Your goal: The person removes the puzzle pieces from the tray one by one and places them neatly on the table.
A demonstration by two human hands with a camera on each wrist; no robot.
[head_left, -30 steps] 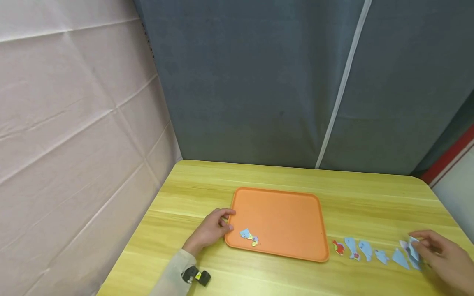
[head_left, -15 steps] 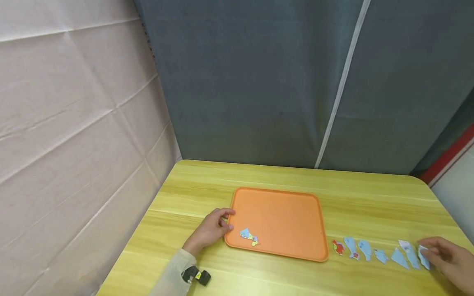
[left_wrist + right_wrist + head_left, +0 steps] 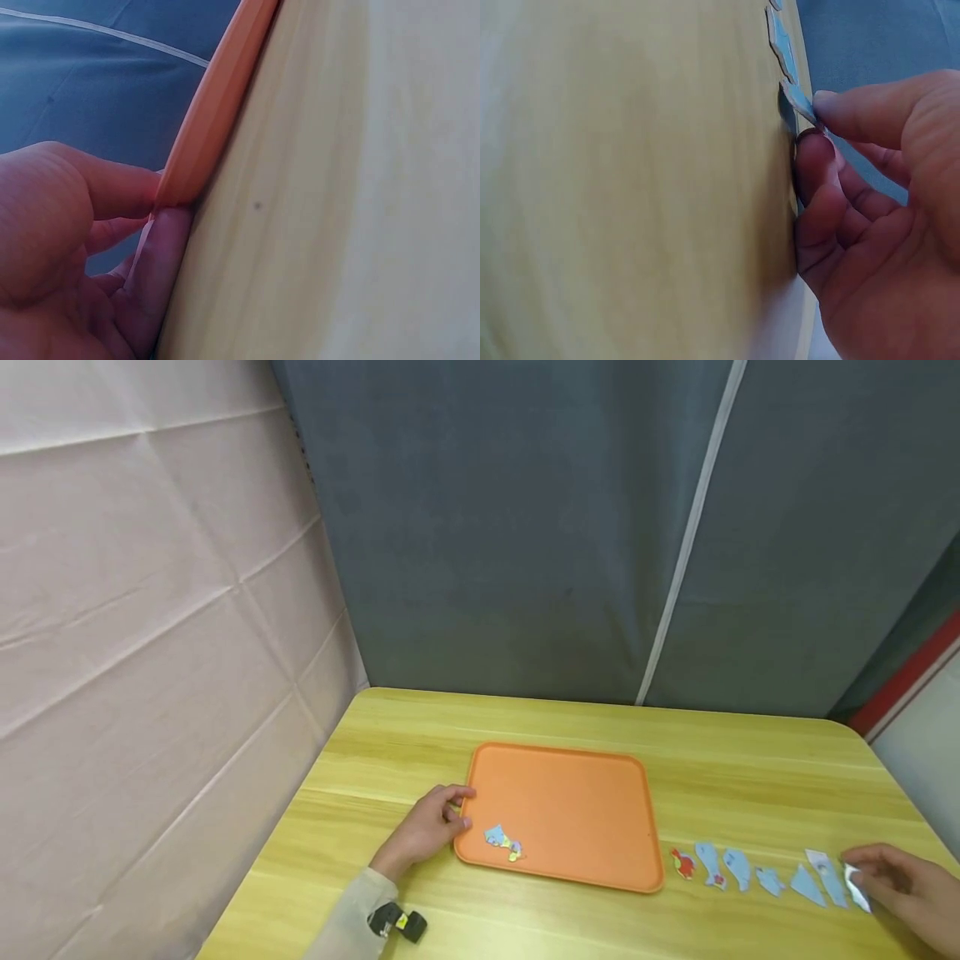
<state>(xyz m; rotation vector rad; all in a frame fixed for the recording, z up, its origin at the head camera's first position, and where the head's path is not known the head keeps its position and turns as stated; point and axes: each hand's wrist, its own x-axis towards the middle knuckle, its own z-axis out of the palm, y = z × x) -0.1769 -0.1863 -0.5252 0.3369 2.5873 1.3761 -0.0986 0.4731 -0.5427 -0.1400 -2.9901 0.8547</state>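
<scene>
My left hand pinches the left rim of an orange tray, thumb and fingers on either side of the edge in the left wrist view. Several small joined puzzle pieces lie in the tray's near left corner. At the right end of a row of loose pieces, my right hand pinches a light blue puzzle piece. One edge of it is tilted up off the table, and its face looks pale and shiny in the head view. Just left of it lies a blue and white piece.
Leftward along the row come a blue triangular piece, more blue pieces and a red piece beside the tray. The wooden table ends at a dark curtain behind and a pale cloth wall at left.
My right hand has moved right with its piece, from over the blue and white piece to the row's end, and the piece has tilted. My left hand stays at the tray rim.
</scene>
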